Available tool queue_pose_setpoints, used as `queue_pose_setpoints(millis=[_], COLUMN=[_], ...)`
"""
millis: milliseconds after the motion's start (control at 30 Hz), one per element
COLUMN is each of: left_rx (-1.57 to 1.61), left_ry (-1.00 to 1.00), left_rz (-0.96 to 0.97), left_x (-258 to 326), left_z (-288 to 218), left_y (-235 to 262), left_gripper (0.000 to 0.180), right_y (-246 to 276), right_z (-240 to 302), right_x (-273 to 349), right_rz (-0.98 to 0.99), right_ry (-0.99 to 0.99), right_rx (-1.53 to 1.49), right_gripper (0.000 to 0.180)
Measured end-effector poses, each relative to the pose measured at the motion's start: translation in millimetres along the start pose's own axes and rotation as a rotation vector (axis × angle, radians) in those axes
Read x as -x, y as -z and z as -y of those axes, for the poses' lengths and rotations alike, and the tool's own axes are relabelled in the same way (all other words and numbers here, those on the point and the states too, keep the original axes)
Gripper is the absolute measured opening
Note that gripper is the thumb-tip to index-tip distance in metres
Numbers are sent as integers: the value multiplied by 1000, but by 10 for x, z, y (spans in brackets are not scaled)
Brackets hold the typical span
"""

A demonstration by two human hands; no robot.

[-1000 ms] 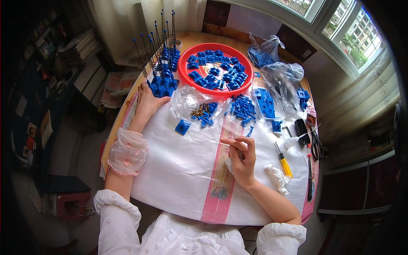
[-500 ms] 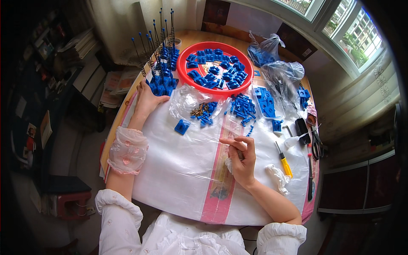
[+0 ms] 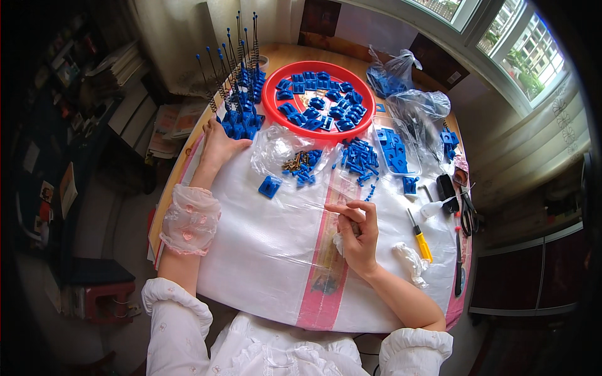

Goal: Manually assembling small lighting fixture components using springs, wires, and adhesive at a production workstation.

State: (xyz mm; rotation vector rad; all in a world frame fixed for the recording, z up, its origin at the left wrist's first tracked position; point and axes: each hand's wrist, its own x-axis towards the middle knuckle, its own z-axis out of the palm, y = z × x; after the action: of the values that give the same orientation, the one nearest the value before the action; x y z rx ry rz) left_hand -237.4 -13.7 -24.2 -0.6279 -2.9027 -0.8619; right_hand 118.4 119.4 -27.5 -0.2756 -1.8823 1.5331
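My left hand (image 3: 219, 149) reaches to the back left of the table, thumb spread from the fingers. It rests against the front of a cluster of blue plastic blocks (image 3: 243, 124), from which thin black springs with blue-tipped rods (image 3: 221, 78) stand up. Some of its fingertips are hidden at the blocks' left side. Over the table's middle, my right hand (image 3: 359, 241) is curled, index finger stretched forward. A bit of crumpled white tissue (image 3: 338, 243) shows at its palm; a small dark thing there is too covered to name. A single blue block (image 3: 269, 187) lies between the hands.
A red round tray (image 3: 269, 103) holds several blue parts. Before it lie brass screws with blue pins (image 3: 302, 166), and more blue pins (image 3: 360, 160). To the right are a clear box (image 3: 414, 164), plastic bags (image 3: 420, 103), a yellow screwdriver (image 3: 423, 247), crumpled tissue (image 3: 411, 263) and scissors (image 3: 468, 213).
Both hands keep nearly the same place and pose. The whole picture has shifted very slightly.
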Motion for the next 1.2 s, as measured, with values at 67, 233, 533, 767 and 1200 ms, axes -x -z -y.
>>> queue_pose_setpoints(millis=[67,233,533,767,1200], left_rx=[-3,-11,18,15,29], left_ry=[0,2,8,-1,-8], left_rz=[9,-3,-13,-12,-36], left_x=[-3,15,36,21,36], left_z=[-43,-83,-111,-62,-103], left_y=[-20,-21,3,-11,-14], left_gripper=[129,126,125,124,122], right_y=[14,20,24,15,19], right_z=[2,17,-9,34,24], right_x=[3,4,5,0,3], right_rz=[-3,-1,7,14,19], right_ry=[-7,-11,-3,-16,-16], right_rx=[4,6,15,19,26], right_gripper=[26,27,26,26,26])
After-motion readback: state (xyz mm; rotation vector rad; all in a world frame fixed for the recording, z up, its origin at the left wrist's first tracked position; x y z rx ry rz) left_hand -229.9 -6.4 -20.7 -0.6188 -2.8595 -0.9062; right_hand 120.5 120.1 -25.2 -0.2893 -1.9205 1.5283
